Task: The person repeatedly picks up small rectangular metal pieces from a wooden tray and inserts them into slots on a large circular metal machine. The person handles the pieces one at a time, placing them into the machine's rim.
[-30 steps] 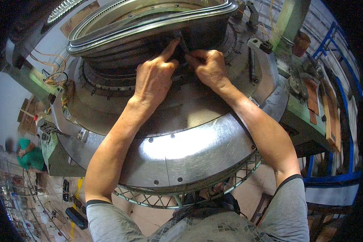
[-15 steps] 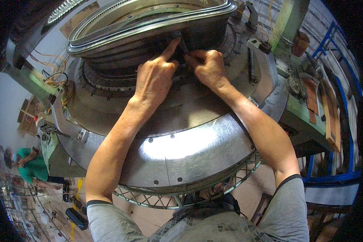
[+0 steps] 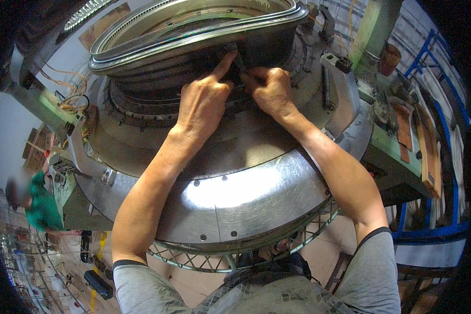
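A thin, flat, dark metal strip [image 3: 239, 62] stands at a tilt against the dark outer side of a large metal drum [image 3: 267, 44]. My right hand [image 3: 271, 90] pinches its lower end between thumb and fingers. The outstretched index finger of my left hand [image 3: 200, 104] touches the strip's upper end, while its other fingers curl beneath and hold nothing that I can see. The drum resembles the cylinder of a circular knitting machine, with a shiny ridged rim [image 3: 193, 39] on top. Shadow hides exactly how the strip meets the drum's wall.
A broad polished metal ring [image 3: 267, 183] curves between my forearms and the drum. Silver brackets rise at the left [image 3: 83, 152] and right [image 3: 345, 99]. Green posts flank the machine; a blue rack [image 3: 458, 157] stands far right. A person in green [image 3: 43, 204] is at the left.
My hands have stayed almost in place, with the left index finger slightly lower and to the right. The person in green has shifted and now reaches an arm up toward the machine's left side.
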A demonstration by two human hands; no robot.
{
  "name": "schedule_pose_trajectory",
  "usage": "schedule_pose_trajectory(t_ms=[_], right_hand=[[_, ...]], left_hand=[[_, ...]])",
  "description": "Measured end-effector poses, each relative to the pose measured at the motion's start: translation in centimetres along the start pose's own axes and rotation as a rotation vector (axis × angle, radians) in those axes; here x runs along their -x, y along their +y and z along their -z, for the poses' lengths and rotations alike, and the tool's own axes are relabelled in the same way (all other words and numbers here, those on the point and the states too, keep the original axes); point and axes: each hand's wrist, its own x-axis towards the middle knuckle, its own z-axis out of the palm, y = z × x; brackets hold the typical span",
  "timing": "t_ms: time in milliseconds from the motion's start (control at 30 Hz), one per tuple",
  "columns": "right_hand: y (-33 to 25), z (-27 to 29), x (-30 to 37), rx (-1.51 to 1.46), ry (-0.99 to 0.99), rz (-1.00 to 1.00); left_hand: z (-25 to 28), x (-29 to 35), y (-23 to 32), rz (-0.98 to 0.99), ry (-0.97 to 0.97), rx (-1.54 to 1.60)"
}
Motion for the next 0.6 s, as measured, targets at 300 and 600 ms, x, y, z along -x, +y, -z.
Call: schedule_pose_trajectory(t_ms=[300,600], right_hand=[[0.46,-0.13,0.0,0.091,0.0,0.037],[0.17,-0.15,-0.13,0.094,-0.001,0.015]], left_hand=[[-0.04,-0.23,0.13,-0.003,-0.011,-0.011],[0.4,-0.39,0.34,0.039,-0.098,0.008]])
